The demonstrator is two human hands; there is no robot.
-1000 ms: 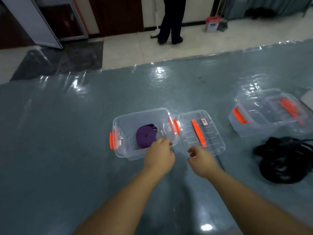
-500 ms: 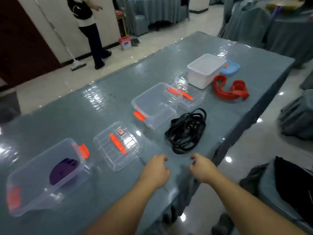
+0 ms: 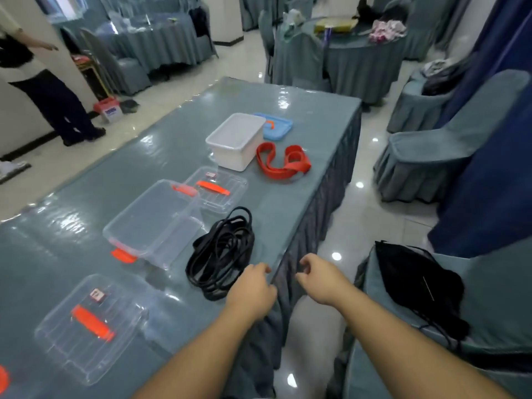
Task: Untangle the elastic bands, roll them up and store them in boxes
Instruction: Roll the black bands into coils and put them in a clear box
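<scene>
A tangled black elastic band (image 3: 221, 251) lies near the table's front edge. Beside it stands a clear box (image 3: 152, 226) with orange latches, and its clear lid (image 3: 218, 188) lies behind it. Farther off, a red band (image 3: 283, 162) lies next to a white box (image 3: 236, 139) with a blue lid (image 3: 276, 126). Another clear lid (image 3: 86, 326) lies at the near left. My left hand (image 3: 252, 289) hovers just right of the black band with loosely curled fingers, holding nothing. My right hand (image 3: 319, 276) hangs past the table edge, fingers also loosely curled and holding nothing.
The long table (image 3: 302, 105) has a glossy teal cover, and its edge runs right below my hands. A covered chair with a black bag (image 3: 414, 286) stands at the right. A person (image 3: 43, 90) stands on the floor at the far left, with more covered tables behind.
My view has swung right from the box with the purple band to the black band. Both hands came away from that box and now hover near the table edge.
</scene>
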